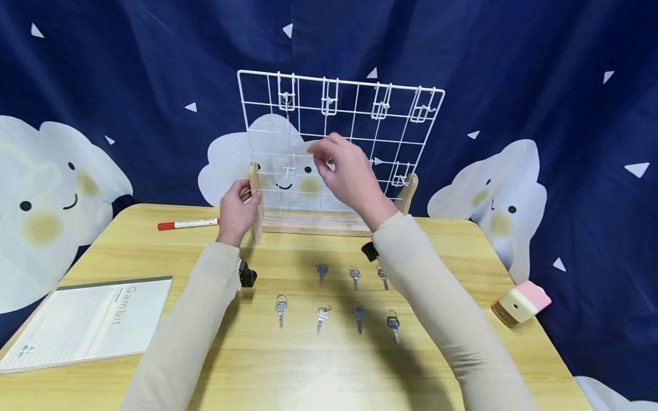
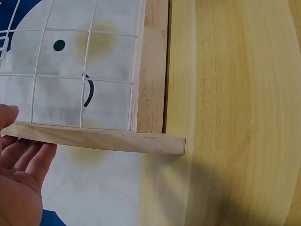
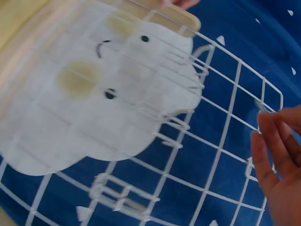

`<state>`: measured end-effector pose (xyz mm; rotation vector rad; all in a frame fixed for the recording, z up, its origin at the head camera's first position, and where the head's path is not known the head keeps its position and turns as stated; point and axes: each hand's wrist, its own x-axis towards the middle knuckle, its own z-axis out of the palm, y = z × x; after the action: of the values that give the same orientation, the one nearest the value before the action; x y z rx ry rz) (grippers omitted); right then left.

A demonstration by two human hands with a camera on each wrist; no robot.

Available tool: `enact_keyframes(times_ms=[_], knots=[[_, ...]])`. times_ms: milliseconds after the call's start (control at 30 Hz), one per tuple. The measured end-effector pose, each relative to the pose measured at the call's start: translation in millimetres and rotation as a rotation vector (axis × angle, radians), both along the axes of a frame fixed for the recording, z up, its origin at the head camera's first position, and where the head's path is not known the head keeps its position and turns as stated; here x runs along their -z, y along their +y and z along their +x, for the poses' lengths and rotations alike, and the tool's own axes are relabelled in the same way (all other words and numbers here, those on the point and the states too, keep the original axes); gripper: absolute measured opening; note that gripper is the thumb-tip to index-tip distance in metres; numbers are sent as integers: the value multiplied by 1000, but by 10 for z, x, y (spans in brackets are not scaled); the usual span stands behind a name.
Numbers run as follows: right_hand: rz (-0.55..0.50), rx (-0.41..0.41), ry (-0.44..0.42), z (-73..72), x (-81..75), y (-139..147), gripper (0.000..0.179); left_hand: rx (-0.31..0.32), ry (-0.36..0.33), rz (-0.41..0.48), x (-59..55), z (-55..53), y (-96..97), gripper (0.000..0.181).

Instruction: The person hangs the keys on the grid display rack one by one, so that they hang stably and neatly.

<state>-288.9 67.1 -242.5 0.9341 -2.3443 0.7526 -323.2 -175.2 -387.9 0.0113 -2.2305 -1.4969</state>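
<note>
A white wire grid (image 1: pixel 354 124) stands upright in a wooden stand, with several white hooks along its top and lower down. At its left, my left hand (image 1: pixel 239 210) grips the wooden side post (image 2: pixel 108 141), fingers behind and thumb in front. My right hand (image 1: pixel 345 170) is raised before the grid's middle, fingers loosely bent and nothing visible between them. A thin metal key (image 1: pixel 288 119) hangs from the top left hook (image 1: pixel 286 101). In the right wrist view, the metal piece (image 3: pixel 260 105) shows just past my blurred right fingertips.
Several keys (image 1: pixel 354 275) with rings lie in two rows on the table in front of the stand. A red-capped marker (image 1: pixel 188 224) and a notebook (image 1: pixel 87 322) are on the left. A pink and cream box-like item (image 1: pixel 520 303) stands at the right edge.
</note>
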Motion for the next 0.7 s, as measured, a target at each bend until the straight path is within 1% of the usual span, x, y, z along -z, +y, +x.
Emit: enact_keyframes(times_ms=[67, 133, 200, 267, 333, 500, 600, 700], knots=[[40, -13, -53, 38, 86, 53, 17, -19, -5, -2, -10, 3, -3, 35], [54, -40, -100, 69, 181, 99, 17, -37, -20, -6, -11, 2, -8, 35], [57, -65, -137, 94, 277, 137, 16, -55, -37, -16, -13, 4, -8, 34], [47, -91, -178, 105, 375, 170, 16, -59, -45, -20, -18, 8, -4, 35], [26, -109, -243, 107, 472, 199, 15, -59, -46, -20, -17, 4, 2, 35], [-17, -109, -431, 91, 708, 271, 16, -58, -35, -19, -4, -8, 14, 33], [-14, -100, -487, 93, 835, 314, 16, -55, -25, -19, 0, -12, 19, 33], [-10, -107, -524, 99, 956, 345, 16, -57, -25, -24, 2, -21, 22, 34]])
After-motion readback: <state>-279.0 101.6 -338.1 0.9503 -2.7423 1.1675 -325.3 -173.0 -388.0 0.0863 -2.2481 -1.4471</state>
